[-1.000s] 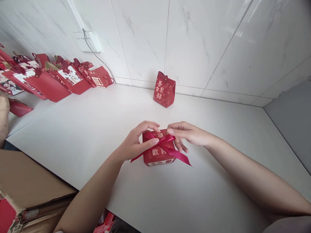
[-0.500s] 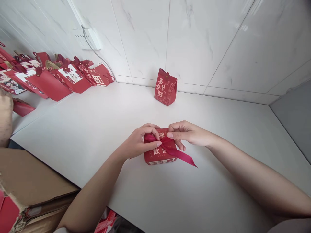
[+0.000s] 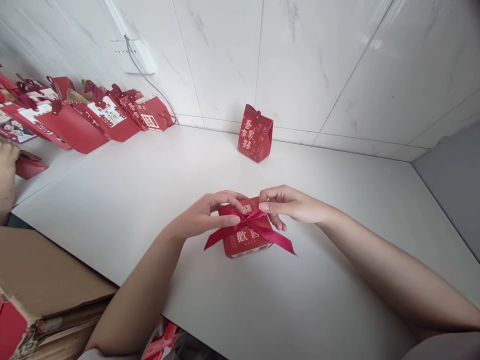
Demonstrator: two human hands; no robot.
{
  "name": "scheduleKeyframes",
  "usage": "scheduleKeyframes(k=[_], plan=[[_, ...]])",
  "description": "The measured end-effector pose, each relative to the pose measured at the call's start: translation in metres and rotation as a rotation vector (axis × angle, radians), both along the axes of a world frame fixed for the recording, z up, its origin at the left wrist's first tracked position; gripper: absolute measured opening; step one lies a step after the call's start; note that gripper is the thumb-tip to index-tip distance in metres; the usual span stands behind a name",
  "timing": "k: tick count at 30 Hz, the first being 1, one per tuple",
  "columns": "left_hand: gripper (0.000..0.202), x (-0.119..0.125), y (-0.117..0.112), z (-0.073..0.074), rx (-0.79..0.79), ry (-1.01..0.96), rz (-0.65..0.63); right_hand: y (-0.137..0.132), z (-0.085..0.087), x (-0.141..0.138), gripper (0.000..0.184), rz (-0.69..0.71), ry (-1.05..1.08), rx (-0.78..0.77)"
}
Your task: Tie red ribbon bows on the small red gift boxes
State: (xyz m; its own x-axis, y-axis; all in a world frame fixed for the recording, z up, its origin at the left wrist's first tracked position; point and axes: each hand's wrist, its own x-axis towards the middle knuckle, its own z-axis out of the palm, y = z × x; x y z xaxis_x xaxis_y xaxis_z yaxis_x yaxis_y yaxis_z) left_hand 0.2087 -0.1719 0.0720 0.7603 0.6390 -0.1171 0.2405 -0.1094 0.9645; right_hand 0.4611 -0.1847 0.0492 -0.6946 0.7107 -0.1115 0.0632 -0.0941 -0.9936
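A red gift box [image 3: 247,241] with white Chinese characters lies on the white table in front of me. A crimson ribbon [image 3: 277,241] crosses its top in a bow, its two tails spreading left and right. My left hand [image 3: 215,212] curves over the box's left side, thumb and fingers closed on the bow's left part. Between thumb and forefinger, my right hand [image 3: 287,204] pinches the right loop, its other fingers resting by the box's right side. The far part of the box is partly covered by my hands.
A red paper gift bag [image 3: 255,134] stands near the tiled wall. Several red boxes and bags [image 3: 112,117] line the left back, under a wall socket [image 3: 131,56] with a cable. Another person's hand [image 3: 6,165] is at the left edge, above a cardboard box [image 3: 48,275].
My left hand has shifted slightly left, its thumb sliding along the ribbon. The left ribbon tail now shows beside the box. My right hand keeps its pinch almost in place.
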Motion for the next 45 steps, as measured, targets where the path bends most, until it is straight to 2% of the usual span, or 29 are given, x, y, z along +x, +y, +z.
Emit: scheduleKeyframes(k=[5,12,18,29,38,45], plan=[[0.019,-0.007,0.006,0.0,-0.063,-0.025,0.03,0.0,0.001,0.0,0.029,0.004,0.045,-0.019],[0.029,-0.011,0.005,0.004,0.1,0.029,0.059,-0.002,0.001,-0.001,0.031,0.0,0.055,-0.008],[0.035,-0.005,0.002,0.001,0.215,0.101,0.038,-0.005,0.004,-0.003,0.031,0.033,0.025,0.016],[0.02,-0.008,0.004,0.004,0.25,0.14,-0.042,-0.006,0.005,-0.001,0.028,0.072,0.018,0.02],[0.03,-0.009,0.004,0.004,0.312,0.13,0.033,-0.006,0.014,0.003,0.03,0.074,-0.049,0.076],[0.031,-0.012,0.006,0.008,0.299,0.14,-0.033,-0.007,0.015,0.003,0.032,0.075,-0.103,0.114]])
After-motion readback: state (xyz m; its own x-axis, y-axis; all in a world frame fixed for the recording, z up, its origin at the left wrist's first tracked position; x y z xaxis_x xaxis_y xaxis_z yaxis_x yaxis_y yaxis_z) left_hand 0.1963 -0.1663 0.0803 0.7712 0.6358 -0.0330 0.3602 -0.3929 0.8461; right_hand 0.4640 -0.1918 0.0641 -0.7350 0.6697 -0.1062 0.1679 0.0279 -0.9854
